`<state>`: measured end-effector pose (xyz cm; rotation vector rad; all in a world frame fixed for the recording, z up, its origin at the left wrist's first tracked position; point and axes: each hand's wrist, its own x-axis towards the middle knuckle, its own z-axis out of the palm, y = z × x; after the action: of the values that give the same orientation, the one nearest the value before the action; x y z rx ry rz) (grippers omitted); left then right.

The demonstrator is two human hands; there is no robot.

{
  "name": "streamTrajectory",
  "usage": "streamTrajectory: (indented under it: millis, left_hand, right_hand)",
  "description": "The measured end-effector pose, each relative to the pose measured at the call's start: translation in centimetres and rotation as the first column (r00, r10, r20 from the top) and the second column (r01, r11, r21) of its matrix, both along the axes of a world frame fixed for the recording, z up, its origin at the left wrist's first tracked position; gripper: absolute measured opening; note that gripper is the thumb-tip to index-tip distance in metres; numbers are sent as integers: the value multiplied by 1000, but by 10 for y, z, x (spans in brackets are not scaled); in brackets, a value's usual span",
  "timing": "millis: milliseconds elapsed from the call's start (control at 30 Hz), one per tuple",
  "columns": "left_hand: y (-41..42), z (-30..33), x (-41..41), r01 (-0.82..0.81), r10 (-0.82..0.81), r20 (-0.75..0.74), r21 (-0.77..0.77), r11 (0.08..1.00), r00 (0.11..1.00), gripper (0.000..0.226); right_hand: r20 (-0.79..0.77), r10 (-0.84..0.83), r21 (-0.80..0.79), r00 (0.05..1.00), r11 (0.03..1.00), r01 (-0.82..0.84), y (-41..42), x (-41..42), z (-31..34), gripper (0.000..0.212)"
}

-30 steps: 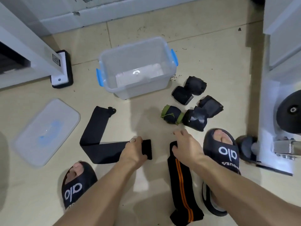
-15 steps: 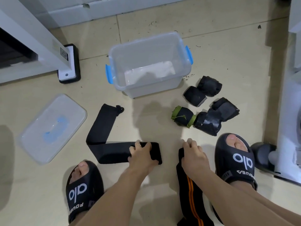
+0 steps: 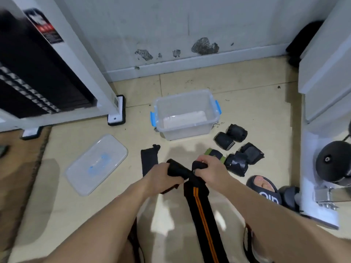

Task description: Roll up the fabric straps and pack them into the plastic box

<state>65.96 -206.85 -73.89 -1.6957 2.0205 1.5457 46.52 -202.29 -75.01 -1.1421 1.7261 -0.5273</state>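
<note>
While both hands, left & right, clutch the orange-striped strap at frame center, slack could loosen the roll; plastic box sits above, w/ nothing packed.

Sandal, dumbbell, white cabinet.
</note>
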Motion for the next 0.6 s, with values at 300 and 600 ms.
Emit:
streamTrajectory:
  millis: [300, 600]
  left_hand:
    - [10, 163, 29, -229, 241, -278, 76, 970, 930, 25]
    - [29, 247, 43, -33, 23, -163, -64, 997, 986, 20]
  right_hand:
    - [182, -63, -207, 981, 973, 101, 4, 2, 170, 17]
    - [558, -3, -237, 830, 958, 163, 21, 13, 230, 21]
